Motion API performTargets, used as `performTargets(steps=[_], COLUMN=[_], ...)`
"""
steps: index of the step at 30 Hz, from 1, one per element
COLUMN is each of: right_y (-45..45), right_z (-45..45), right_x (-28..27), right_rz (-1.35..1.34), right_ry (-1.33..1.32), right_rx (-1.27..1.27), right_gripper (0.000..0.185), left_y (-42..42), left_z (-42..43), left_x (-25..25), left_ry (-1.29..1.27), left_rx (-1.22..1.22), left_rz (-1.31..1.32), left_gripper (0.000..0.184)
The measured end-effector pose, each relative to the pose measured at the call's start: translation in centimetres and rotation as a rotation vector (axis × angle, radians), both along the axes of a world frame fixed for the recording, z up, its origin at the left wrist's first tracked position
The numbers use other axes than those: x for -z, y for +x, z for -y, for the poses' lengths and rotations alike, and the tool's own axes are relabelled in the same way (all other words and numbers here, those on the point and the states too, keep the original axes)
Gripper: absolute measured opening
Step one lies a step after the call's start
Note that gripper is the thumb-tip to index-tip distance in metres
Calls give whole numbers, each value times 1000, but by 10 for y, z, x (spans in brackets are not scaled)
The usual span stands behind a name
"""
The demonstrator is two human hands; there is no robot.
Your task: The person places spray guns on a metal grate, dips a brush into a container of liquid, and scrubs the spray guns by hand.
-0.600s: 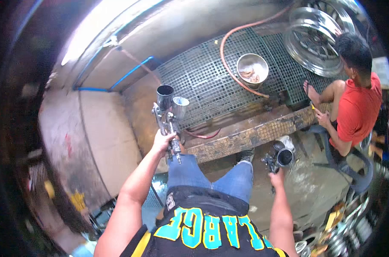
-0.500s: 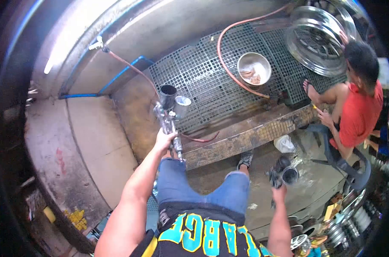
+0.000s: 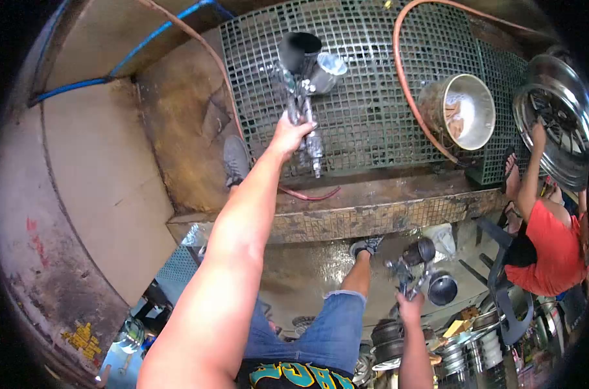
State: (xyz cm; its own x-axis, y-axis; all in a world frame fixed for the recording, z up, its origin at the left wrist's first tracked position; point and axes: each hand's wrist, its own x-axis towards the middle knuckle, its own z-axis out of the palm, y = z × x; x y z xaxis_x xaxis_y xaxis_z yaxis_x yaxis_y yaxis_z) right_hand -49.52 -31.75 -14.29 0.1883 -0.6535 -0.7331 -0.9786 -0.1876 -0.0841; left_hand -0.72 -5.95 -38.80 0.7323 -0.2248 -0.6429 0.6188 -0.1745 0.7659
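Observation:
My left hand (image 3: 290, 135) is closed around the handles of two metal spray guns (image 3: 302, 97), held out above the green grating. One gun carries a dark cup (image 3: 303, 48), the other a smaller greyish cup (image 3: 329, 72). Lower down at my right side, my right hand (image 3: 409, 306) grips more spray guns (image 3: 405, 277). A dark round cup (image 3: 420, 251) and an open cup with a pale rim (image 3: 443, 289) sit on these. My fingers partly hide the handles in both hands.
Green plastic grating (image 3: 372, 129) covers the raised platform, whose tiled edge (image 3: 346, 223) lies before me. On it are a bucket (image 3: 431, 107) and an orange hose (image 3: 400, 71). A co-worker in a red shirt (image 3: 547, 249) reaches to a shiny wheel rim (image 3: 567, 159). A chair (image 3: 505, 305) stands at right.
My left hand has moved forward with its spray guns, from the platform's edge to over the grating. My left foot now rests on the platform. The co-worker has bent forward.

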Motion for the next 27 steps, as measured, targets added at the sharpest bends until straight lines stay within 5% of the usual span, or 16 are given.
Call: performTargets(steps=[5, 11, 16, 19, 24, 27], right_y=[84, 187, 298, 362, 414, 419], right_z=[-10, -43, -50, -45, -35, -31], right_x=[53, 121, 194, 228, 265, 265], right_rz=[180, 376, 553, 631, 782, 878], right_ry=[234, 150, 42, -31, 175, 250], right_rx=[-17, -49, -42, -38, 50, 80], right_gripper=[36, 33, 44, 44, 43, 45], left_y=[-15, -9, 2, 5, -6, -53], left_z=[15, -37, -84, -79, -84, -109], left_x=[23, 39, 38, 41, -16, -121], left_ry=[-83, 220, 341, 844, 823, 606], left_rx=[-88, -96, 143, 453, 565, 765], left_rz=[-110, -95, -85, 68, -28, 146], left_gripper=[34, 36, 41, 57, 65, 53])
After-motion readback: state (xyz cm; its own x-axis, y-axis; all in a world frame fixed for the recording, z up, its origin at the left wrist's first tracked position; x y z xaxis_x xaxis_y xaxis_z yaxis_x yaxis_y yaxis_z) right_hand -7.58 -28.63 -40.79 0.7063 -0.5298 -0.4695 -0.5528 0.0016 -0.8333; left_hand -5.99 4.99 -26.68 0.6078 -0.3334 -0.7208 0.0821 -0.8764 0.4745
